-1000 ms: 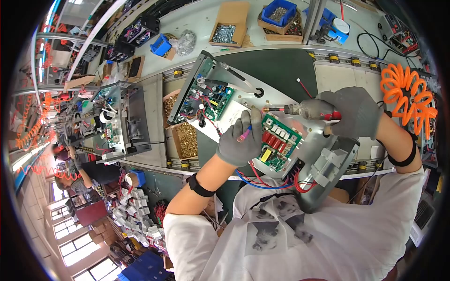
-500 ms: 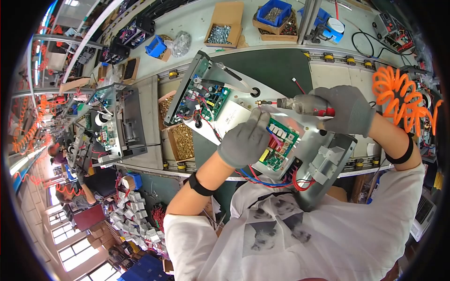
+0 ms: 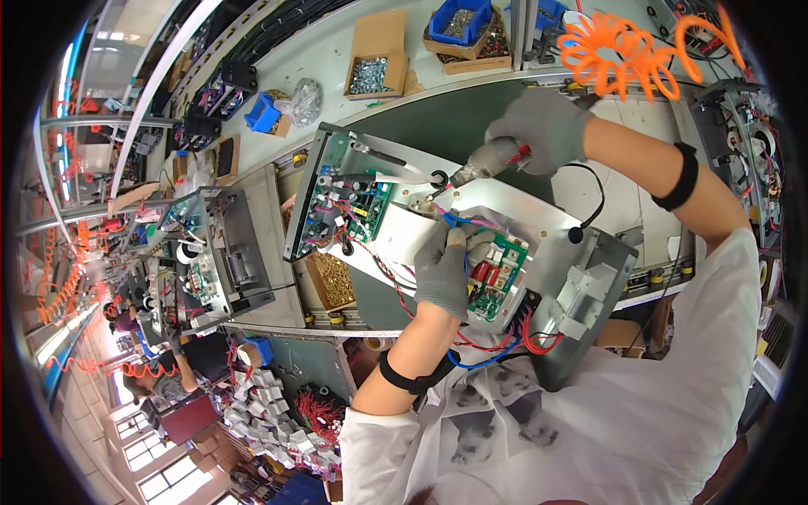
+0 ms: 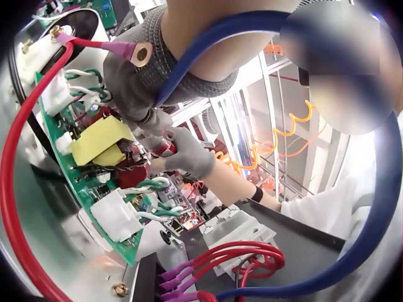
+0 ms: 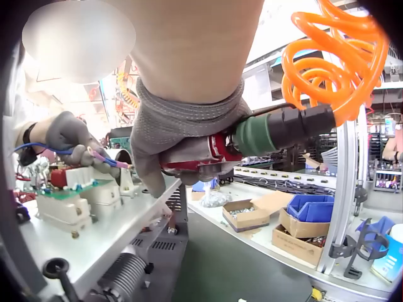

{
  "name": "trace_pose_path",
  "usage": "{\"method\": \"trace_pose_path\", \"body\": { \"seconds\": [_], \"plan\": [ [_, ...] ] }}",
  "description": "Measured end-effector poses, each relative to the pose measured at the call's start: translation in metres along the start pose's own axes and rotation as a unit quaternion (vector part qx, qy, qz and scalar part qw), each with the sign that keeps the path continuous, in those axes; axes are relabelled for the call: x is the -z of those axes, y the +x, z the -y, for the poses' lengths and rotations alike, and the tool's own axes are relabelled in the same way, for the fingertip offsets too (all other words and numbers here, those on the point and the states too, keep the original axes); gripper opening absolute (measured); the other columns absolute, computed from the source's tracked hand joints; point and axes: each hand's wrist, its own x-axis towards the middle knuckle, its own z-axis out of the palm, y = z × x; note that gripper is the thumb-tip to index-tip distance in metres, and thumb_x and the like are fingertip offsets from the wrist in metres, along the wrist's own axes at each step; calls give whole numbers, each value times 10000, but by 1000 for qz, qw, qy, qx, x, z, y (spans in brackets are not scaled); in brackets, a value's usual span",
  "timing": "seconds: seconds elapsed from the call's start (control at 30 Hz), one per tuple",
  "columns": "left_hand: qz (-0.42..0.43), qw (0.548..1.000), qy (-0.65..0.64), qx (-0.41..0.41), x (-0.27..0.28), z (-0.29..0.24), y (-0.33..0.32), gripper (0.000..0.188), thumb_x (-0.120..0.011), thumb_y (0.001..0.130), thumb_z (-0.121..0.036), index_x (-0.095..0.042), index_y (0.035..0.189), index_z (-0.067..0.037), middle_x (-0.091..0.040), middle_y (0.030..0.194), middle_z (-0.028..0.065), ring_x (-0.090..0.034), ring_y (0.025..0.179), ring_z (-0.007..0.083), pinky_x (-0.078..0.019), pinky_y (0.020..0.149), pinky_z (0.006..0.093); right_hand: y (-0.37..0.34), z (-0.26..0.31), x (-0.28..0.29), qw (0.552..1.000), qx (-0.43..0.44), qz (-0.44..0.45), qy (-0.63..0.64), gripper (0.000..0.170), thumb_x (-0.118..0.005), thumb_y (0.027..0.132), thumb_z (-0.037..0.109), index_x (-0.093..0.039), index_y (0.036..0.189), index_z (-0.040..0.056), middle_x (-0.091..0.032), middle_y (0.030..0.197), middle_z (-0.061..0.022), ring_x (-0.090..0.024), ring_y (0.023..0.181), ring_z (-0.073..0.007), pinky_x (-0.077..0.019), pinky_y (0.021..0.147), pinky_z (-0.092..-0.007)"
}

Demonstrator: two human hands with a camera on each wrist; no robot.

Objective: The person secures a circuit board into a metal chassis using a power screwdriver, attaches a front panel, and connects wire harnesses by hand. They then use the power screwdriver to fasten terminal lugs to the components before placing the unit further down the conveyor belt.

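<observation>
My left hand (image 3: 444, 268) pinches a blue cable (image 5: 47, 148) near its pink-sleeved end (image 3: 488, 222), above the green circuit board (image 3: 503, 278) with its red and white parts. In the left wrist view, a red cable (image 4: 12, 157) ends in a ring terminal (image 4: 142, 55) beside the gloved hand. My right hand (image 3: 547, 133) grips a red and grey air driver (image 3: 488, 162), also plain in the right wrist view (image 5: 189, 154). Its tip points down-left at the metal chassis (image 3: 539, 225), close to the white cylinder (image 3: 406, 234). Exact tip contact cannot be told.
An orange coiled hose (image 3: 610, 55) hangs at the upper right. Boxes of screws (image 3: 370, 76) and blue bins (image 3: 461, 21) stand at the back. Another chassis (image 3: 240, 257) is to the left, and a box of brass parts (image 3: 334, 282) lies beside the near one.
The right hand and driver have moved up and left, with the driver now slanting down-left. The left hand has shifted down and now holds the blue cable. The hose has swung across the upper right.
</observation>
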Motion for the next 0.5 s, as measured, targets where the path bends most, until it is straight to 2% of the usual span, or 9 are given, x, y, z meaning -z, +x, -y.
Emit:
{"method": "trace_pose_path", "body": {
  "seconds": [0.03, 0.1, 0.27, 0.33, 0.5],
  "plan": [
    [8, 1000, -16, -2, 0, 1, 1, 333, -400, 958, -57, -417, 1246, 107, -575, 1114, 200, -620, 939, 223, -525, 809, 251, 8, -4, -2, 1000, -2, -1, 4, 425, -680, 614, 223, -614, 1033, 192, -635, 799, -72, -627, 773, -274, -488, 680, -400],
    [3, 1000, -6, 5, -5, -3, 2, 332, -398, 957, -56, -412, 1244, 111, -571, 1124, 205, -617, 950, 224, -524, 809, 245, 23, -11, -5, 998, 56, -7, -26, 422, -680, 600, 213, -622, 1018, 209, -638, 788, -73, -626, 752, -277, -488, 670, -402],
    [3, 1000, 9, 2, -6, -7, 5, 320, -393, 953, -53, -417, 1228, 109, -561, 1149, 214, -608, 981, 224, -520, 811, 229, 44, -18, -10, 997, 78, 4, -16, 442, -681, 592, 206, -621, 1030, 202, -643, 795, -60, -630, 758, -275, -490, 667, -396],
    [-30, 999, 18, 3, -9, -6, 4, 307, -358, 957, -52, -419, 1222, 91, -579, 1106, 200, -611, 972, 215, -503, 841, 250, 47, -19, -10, 995, 94, 3, -15, 452, -681, 592, 200, -617, 1040, 196, -643, 792, -60, -630, 756, -276, -491, 662, -394],
    [-29, 1000, -11, -1, -17, -5, 3, 302, -357, 961, -63, -426, 1215, 85, -578, 1111, 191, -600, 1001, 198, -493, 868, 253, 60, -28, -15, 991, 133, -16, -3, 464, -685, 591, 198, -611, 1049, 198, -643, 806, -68, -628, 746, -286, -490, 652, -401]
  ]
}}
